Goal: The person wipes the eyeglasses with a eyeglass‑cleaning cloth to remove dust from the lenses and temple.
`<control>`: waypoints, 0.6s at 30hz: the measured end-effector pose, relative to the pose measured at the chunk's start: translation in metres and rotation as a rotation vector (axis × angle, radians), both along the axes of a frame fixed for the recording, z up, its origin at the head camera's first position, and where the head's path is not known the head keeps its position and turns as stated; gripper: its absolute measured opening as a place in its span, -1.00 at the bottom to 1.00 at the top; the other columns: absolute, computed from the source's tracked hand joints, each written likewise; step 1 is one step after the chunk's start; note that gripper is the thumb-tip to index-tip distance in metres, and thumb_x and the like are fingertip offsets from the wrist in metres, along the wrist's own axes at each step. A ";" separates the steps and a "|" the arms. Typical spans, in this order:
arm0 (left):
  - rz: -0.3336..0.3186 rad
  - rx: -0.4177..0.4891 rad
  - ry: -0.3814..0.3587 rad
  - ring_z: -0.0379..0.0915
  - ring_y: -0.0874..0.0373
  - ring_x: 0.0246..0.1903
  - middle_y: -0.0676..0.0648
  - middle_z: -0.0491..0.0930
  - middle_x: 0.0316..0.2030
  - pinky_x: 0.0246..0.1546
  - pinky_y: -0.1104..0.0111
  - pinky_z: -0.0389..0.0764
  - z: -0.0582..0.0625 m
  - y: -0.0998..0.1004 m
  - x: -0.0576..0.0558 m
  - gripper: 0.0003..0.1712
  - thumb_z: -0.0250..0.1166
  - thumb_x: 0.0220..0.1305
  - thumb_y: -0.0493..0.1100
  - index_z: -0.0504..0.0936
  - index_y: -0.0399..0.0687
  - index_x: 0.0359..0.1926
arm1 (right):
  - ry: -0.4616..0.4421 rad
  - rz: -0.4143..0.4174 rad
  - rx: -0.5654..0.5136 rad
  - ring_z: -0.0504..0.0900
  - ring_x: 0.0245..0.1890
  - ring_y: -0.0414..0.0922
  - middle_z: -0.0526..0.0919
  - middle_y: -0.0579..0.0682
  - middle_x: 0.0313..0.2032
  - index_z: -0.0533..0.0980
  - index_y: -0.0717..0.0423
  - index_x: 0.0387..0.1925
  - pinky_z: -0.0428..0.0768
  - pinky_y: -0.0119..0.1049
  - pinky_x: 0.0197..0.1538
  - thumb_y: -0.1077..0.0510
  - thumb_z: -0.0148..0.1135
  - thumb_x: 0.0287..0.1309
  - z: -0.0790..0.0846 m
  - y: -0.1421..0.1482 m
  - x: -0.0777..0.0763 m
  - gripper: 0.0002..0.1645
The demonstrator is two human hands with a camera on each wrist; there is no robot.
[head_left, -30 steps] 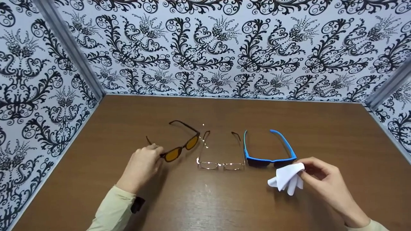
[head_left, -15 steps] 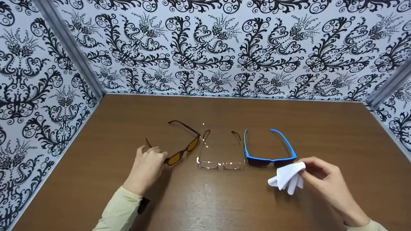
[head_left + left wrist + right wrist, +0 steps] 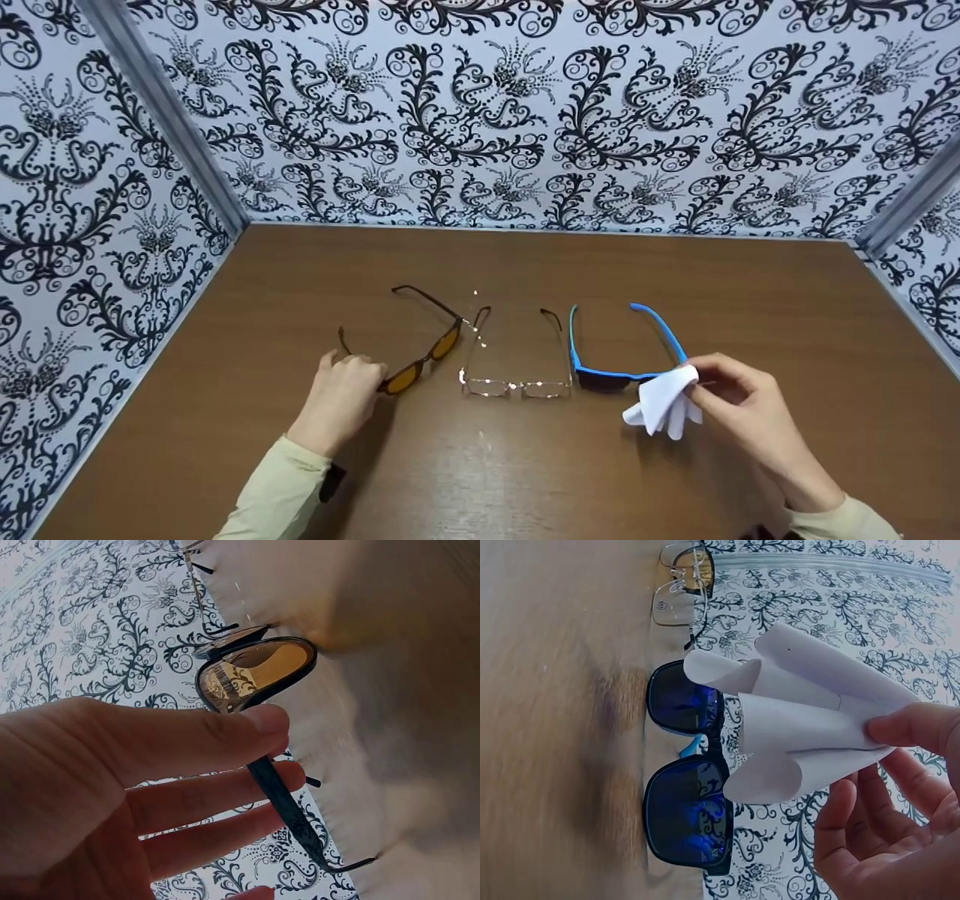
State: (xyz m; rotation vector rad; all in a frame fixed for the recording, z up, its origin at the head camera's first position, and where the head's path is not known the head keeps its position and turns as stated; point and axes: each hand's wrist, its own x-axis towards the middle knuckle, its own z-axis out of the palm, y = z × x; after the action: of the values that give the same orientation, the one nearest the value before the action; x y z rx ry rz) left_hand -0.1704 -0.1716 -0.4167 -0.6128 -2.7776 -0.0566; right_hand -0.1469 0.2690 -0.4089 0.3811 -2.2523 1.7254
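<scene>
Left hand (image 3: 341,399) grips amber glasses (image 3: 405,378), nine o'clock of clear glasses (image 3: 513,386) — right hand (image 3: 759,420) pinches white cloth (image 3: 661,401), five o'clock of blue sunglasses (image 3: 604,381).

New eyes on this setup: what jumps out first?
Probably the black-and-white scrolled wall covering behind the brown table. Next, the bright blue sunglasses at the right end of the row, partly hidden in the head view by the white cloth that the right hand pinches. Then the amber-lensed glasses at the left end, one temple held by the left hand.
</scene>
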 end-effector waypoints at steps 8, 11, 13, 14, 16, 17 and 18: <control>-0.011 -0.015 -0.007 0.57 -0.14 -0.17 -0.20 0.62 -0.31 -0.08 -0.21 0.46 0.010 0.009 0.002 -0.70 0.42 -0.09 -0.44 0.53 -0.23 -0.30 | 0.003 -0.005 0.061 0.61 -0.34 -0.18 0.66 0.06 -0.36 0.58 0.40 -0.23 0.54 -0.45 -0.34 0.62 0.15 0.02 0.010 -0.007 -0.011 -0.73; -0.051 0.009 0.015 0.50 -0.19 0.00 -0.25 0.61 -0.14 -0.02 -0.21 0.43 0.011 0.020 0.000 -0.71 0.38 0.00 -0.41 0.54 -0.25 -0.21 | 0.006 0.005 0.075 0.60 -0.34 -0.16 0.66 0.07 -0.36 0.59 0.38 -0.23 0.54 -0.44 -0.34 0.61 0.16 0.02 0.017 -0.013 -0.015 -0.73; -0.089 0.020 0.003 0.42 -0.23 0.11 -0.28 0.57 -0.01 0.04 -0.22 0.39 0.011 0.030 -0.004 -0.75 0.35 0.08 -0.37 0.56 -0.25 -0.17 | 0.014 0.012 0.075 0.60 -0.34 -0.15 0.66 0.07 -0.36 0.59 0.37 -0.23 0.55 -0.43 -0.35 0.61 0.17 0.02 0.022 -0.018 -0.017 -0.73; -0.107 0.022 -0.007 0.38 -0.24 0.15 -0.29 0.54 0.05 0.06 -0.21 0.37 0.011 0.035 -0.006 -0.75 0.34 0.11 -0.35 0.57 -0.25 -0.15 | 0.017 0.019 0.073 0.60 -0.34 -0.14 0.65 0.07 -0.36 0.59 0.37 -0.24 0.54 -0.43 -0.35 0.61 0.18 0.01 0.024 -0.021 -0.019 -0.73; -0.140 0.003 -0.028 0.31 -0.25 0.21 -0.29 0.49 0.13 0.10 -0.19 0.35 0.010 0.044 -0.011 -0.75 0.32 0.11 -0.37 0.59 -0.23 -0.14 | 0.029 0.037 0.072 0.60 -0.34 -0.13 0.65 0.07 -0.36 0.60 0.35 -0.24 0.55 -0.42 -0.36 0.60 0.19 0.01 0.027 -0.027 -0.022 -0.73; -0.155 -0.015 -0.043 0.28 -0.25 0.23 -0.28 0.46 0.16 0.12 -0.18 0.34 0.009 0.048 -0.013 -0.74 0.32 0.09 -0.39 0.60 -0.22 -0.14 | 0.038 0.044 0.077 0.60 -0.35 -0.13 0.66 0.07 -0.36 0.60 0.34 -0.25 0.55 -0.41 -0.36 0.59 0.20 0.02 0.028 -0.030 -0.024 -0.74; -0.173 -0.037 -0.049 0.26 -0.24 0.25 -0.27 0.45 0.18 0.14 -0.15 0.34 0.009 0.053 -0.015 -0.73 0.32 0.08 -0.41 0.61 -0.20 -0.15 | 0.043 0.053 0.079 0.61 -0.34 -0.12 0.66 0.06 -0.36 0.60 0.33 -0.25 0.55 -0.40 -0.35 0.58 0.21 0.02 0.029 -0.033 -0.025 -0.74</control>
State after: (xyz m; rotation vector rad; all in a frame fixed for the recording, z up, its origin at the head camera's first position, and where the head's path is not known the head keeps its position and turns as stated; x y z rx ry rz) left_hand -0.1849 -0.1191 -0.4078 -0.8715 -2.7705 -0.0579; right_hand -0.1721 0.2356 -0.3798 0.4949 -2.3047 1.6401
